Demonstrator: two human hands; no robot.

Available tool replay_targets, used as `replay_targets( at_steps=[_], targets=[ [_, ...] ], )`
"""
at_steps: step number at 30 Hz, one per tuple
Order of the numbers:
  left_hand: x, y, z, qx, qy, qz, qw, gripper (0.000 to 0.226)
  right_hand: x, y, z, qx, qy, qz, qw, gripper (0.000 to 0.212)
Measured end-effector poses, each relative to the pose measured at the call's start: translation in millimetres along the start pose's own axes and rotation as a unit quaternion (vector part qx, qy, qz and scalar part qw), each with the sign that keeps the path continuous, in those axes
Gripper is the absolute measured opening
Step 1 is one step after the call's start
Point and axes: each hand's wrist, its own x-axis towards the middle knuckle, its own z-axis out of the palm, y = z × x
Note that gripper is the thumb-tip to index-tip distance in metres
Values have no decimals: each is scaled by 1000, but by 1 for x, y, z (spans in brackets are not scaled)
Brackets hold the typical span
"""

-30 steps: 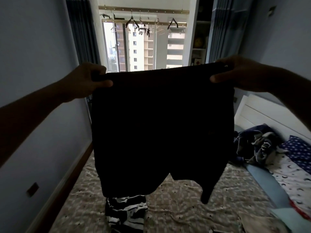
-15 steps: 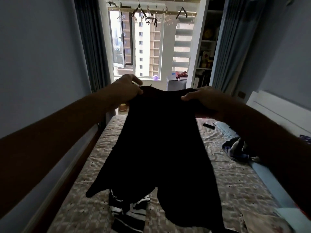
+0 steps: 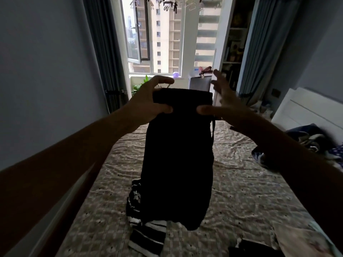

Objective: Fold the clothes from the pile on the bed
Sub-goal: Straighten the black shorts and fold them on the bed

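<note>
Folding of the black cloth shorts (image 3: 178,164) halved above the patterned beige bed (image 3: 241,191) occupies me: left hand (image 3: 148,102) pinches the waistband, right hand (image 3: 220,102) splays loose, so next I lay them flat.

I see the bed (image 3: 241,182) under a beige patterned cover, wrinkled. On it lie a striped garment (image 3: 146,236) at the near middle, a dark heap (image 3: 308,138) by the headboard at right, and a dark piece (image 3: 254,249) at the near edge.
</note>
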Motion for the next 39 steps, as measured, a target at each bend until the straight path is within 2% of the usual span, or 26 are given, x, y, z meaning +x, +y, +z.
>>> replay_targets(
  at_steps=[1,2,4,6,9,10,12,15,19,22,25,30,32,35,39],
  targets=[
    [1,-6,-2,-4,-2,-3,1000,69,0,16,-2,61,-57,51,995,135],
    [1,-11,-4,-6,-3,-5,1000,69,-1,31,-2,113,-99,93,984,134],
    [4,-23,-7,2,4,-13,1000,70,-3,58,1,158,-132,125,971,95],
    [6,-43,-9,-9,18,-28,999,71,-3,75,10,192,-107,107,970,61],
    [9,-93,-9,-98,11,-84,992,73,1,89,21,250,-64,89,962,43],
    [10,-114,-8,-126,-12,-112,986,70,4,96,25,259,-55,95,960,43],
    [11,-156,1,-115,-46,-164,979,48,6,114,31,248,-41,123,960,42],
    [16,-206,22,-78,-22,-208,975,29,8,149,37,207,-21,169,963,50],
    [26,-242,53,-84,-11,-222,971,32,-1,186,35,177,-1,206,962,51],
    [22,-261,72,-71,-33,-215,973,38,-20,211,35,164,0,232,959,51],
    [2,-285,90,-16,-77,-209,975,42,-52,242,44,113,-12,250,961,35],
    [-83,-338,137,-17,-182,-201,962,36,-146,308,90,67,-74,298,949,39],
    [-133,-372,161,-17,-197,-227,954,23,-195,342,118,26,-113,317,941,34],
    [-216,-425,197,12,-235,-276,932,6,-274,384,165,21,-169,375,912,27],
    [-297,-474,233,13,-291,-333,897,13,-349,427,210,57,-205,433,876,21]
  ],
)
